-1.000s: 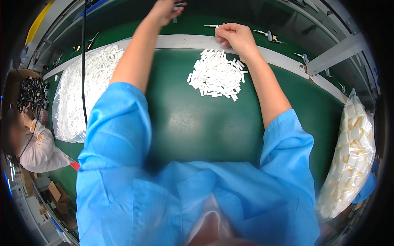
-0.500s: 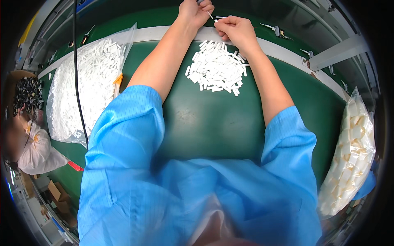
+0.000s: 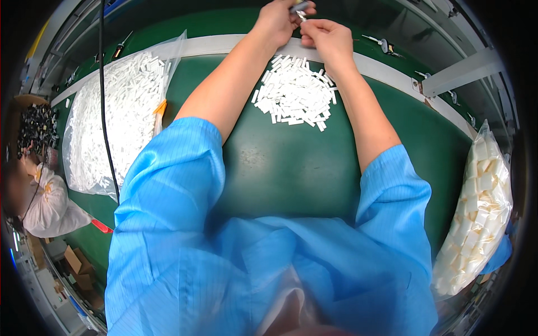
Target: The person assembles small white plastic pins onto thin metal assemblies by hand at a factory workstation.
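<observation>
Both hands meet over the far edge of the green bench. My left hand (image 3: 278,21) is closed around a small grey part (image 3: 298,7) with a shiny metal end (image 3: 302,16), blurred and partly covered by fingers. Just right of it, my right hand (image 3: 330,39) pinches at that shiny end, thumb against forefinger; what lies in the pinch is too small to make out. Below the hands, a loose pile of short white tubes (image 3: 295,92) lies on the bench.
A clear bag of white tubes (image 3: 115,123) lies left, crossed by a black cable (image 3: 105,101). A bag of cream-coloured blocks (image 3: 476,213) lies right. Beyond the pale rail (image 3: 386,71), small wired parts (image 3: 384,45) sit on a green strip. A co-worker's sleeve (image 3: 47,207) shows far left.
Both hands have shifted slightly right, and the grey part in my left hand now shows more. The parts beyond the rail have slid a little to the right.
</observation>
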### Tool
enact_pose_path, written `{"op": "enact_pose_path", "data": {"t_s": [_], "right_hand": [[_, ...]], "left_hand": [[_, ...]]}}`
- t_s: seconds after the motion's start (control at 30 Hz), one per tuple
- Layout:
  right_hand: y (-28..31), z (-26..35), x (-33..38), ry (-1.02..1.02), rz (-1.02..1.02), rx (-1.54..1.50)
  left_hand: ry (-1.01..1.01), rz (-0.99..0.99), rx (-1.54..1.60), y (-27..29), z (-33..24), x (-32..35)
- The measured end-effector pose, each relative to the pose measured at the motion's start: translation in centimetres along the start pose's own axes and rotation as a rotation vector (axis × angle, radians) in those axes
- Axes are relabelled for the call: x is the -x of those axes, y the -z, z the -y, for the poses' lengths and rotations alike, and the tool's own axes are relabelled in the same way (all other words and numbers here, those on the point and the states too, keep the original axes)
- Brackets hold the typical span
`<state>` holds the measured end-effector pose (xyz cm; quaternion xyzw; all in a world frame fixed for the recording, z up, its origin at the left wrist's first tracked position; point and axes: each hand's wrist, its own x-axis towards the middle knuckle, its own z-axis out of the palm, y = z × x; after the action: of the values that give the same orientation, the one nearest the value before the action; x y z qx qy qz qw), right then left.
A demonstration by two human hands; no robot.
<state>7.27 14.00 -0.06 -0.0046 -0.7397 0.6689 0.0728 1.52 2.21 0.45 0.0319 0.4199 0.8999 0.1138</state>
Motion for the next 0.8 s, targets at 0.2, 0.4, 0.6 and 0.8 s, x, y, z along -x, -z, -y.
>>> {"op": "enact_pose_path", "data": {"t_s": [0.2,0.4,0.6,0.8], "right_hand": [[0.1,1.3,0.8,0.146,-0.133,0.169],[0.5,1.1,0.8,0.487,-0.24,0.626],[0.3,1.7,1.3,0.579,-0.202,0.74],[2.2,3.4,0.4,0.661,0.0,0.831]], "left_hand": [[-0.129,-0.046,-0.251,-1.1,0.2,1.1],[-0.218,-0.067,-0.326,-1.7,0.7,1.2],[-0.212,-0.083,-0.332,-2.4,0.2,2.0],[-0.2,-0.063,-0.847,-2.2,-3.4,2.1]]}}
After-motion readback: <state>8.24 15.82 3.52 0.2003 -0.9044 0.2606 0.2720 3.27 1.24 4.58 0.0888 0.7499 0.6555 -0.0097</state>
